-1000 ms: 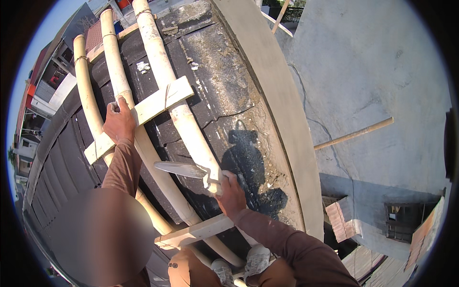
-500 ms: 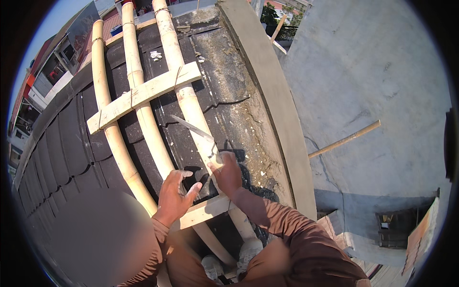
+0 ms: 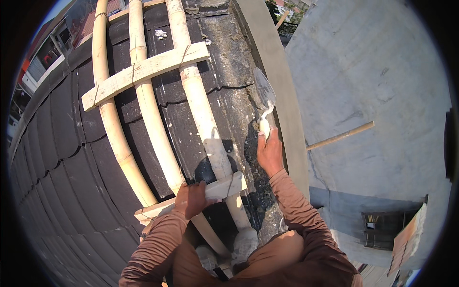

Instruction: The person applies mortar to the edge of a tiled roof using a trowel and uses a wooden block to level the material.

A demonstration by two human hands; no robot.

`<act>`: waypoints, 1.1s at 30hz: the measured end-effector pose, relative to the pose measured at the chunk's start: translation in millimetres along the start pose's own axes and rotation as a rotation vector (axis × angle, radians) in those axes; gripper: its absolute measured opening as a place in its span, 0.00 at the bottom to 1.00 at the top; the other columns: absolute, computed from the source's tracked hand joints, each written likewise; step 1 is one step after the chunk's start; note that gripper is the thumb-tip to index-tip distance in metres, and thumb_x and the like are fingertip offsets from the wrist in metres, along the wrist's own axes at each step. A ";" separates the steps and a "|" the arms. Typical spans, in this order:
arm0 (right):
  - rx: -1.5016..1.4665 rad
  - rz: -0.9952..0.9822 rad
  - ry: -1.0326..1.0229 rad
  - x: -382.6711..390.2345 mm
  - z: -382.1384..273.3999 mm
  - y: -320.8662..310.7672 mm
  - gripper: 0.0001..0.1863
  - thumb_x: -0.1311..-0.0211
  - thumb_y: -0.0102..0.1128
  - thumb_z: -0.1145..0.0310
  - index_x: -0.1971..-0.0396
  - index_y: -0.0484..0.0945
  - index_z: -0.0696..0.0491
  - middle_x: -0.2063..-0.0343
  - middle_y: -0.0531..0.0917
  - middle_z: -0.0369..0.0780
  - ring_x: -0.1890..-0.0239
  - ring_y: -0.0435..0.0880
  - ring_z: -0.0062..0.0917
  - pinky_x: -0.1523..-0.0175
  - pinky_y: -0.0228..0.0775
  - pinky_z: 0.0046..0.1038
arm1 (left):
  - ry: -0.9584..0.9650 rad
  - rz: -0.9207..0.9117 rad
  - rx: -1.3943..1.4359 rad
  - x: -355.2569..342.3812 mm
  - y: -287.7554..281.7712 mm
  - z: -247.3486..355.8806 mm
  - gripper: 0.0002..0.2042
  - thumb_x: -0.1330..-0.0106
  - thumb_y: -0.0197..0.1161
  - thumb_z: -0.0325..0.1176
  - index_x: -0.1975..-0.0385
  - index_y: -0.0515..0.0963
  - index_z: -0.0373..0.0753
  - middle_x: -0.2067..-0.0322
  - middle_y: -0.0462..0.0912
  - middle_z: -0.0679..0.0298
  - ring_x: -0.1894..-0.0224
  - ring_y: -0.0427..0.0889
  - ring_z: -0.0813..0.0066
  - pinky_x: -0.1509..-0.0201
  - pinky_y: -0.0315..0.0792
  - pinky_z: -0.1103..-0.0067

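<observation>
Two hands, both gripping. Right hand (image 3: 270, 152), centre of the frame: closed around the handle of one trowel (image 3: 264, 98), whose blade points up toward the top of the frame, lying along the pale concrete ledge (image 3: 282, 95). Left hand (image 3: 191, 198), lower centre: fingers wrapped over the lower wooden rung (image 3: 224, 186) of one bamboo ladder (image 3: 143, 95). Ladder: three bamboo poles, two flat wooden rungs in view, laid on dark curved roof tiles (image 3: 62, 158) filling the left. One bamboo pole crosses between the hands. One separate stick (image 3: 339, 136) juts from the grey wall (image 3: 373, 71) at right. One window opening (image 3: 382, 229), lower right.
</observation>
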State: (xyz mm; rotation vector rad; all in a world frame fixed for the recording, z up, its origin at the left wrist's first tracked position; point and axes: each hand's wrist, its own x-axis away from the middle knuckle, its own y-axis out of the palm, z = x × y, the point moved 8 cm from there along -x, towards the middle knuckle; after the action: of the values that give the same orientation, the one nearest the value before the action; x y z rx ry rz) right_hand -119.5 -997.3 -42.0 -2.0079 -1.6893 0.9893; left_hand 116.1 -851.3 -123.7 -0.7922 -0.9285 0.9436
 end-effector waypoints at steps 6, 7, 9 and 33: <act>0.160 0.000 0.006 -19.1 25.3 -7.0 0.27 0.26 0.53 0.68 0.32 0.63 0.61 0.53 0.82 0.61 0.50 0.81 0.60 0.47 0.73 0.53 | 0.082 0.026 0.112 -6.9 -0.9 0.5 0.38 0.40 0.64 0.71 0.59 0.76 0.32 0.72 0.86 0.46 0.65 0.88 0.45 0.56 0.79 0.60; 0.179 0.016 0.002 -20.0 27.8 -5.5 0.27 0.26 0.53 0.68 0.31 0.63 0.60 0.53 0.82 0.61 0.51 0.82 0.59 0.47 0.73 0.53 | 0.070 -0.007 0.100 -7.8 -2.4 0.2 0.38 0.40 0.64 0.71 0.59 0.76 0.32 0.71 0.86 0.45 0.65 0.88 0.44 0.56 0.79 0.60; 0.220 0.050 -0.007 -22.1 32.4 -5.4 0.28 0.26 0.53 0.67 0.30 0.62 0.58 0.54 0.83 0.60 0.52 0.82 0.58 0.48 0.74 0.52 | 0.059 -0.051 0.100 -12.6 1.2 -0.9 0.39 0.40 0.64 0.72 0.59 0.77 0.32 0.71 0.86 0.45 0.64 0.88 0.44 0.56 0.79 0.59; 0.428 -0.077 0.131 -80.6 29.3 33.1 0.32 0.28 0.55 0.62 0.29 0.57 0.53 0.56 0.85 0.58 0.54 0.86 0.56 0.50 0.78 0.52 | 0.032 -0.175 0.067 -17.5 1.6 -1.5 0.38 0.40 0.64 0.72 0.56 0.77 0.34 0.65 0.87 0.44 0.58 0.87 0.45 0.50 0.78 0.60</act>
State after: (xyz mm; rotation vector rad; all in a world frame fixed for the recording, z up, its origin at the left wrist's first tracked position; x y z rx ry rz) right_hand -120.2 -1087.3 -60.6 -1.6768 -1.3397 1.0613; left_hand 112.0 -866.8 -130.9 -0.6561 -0.9184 0.8032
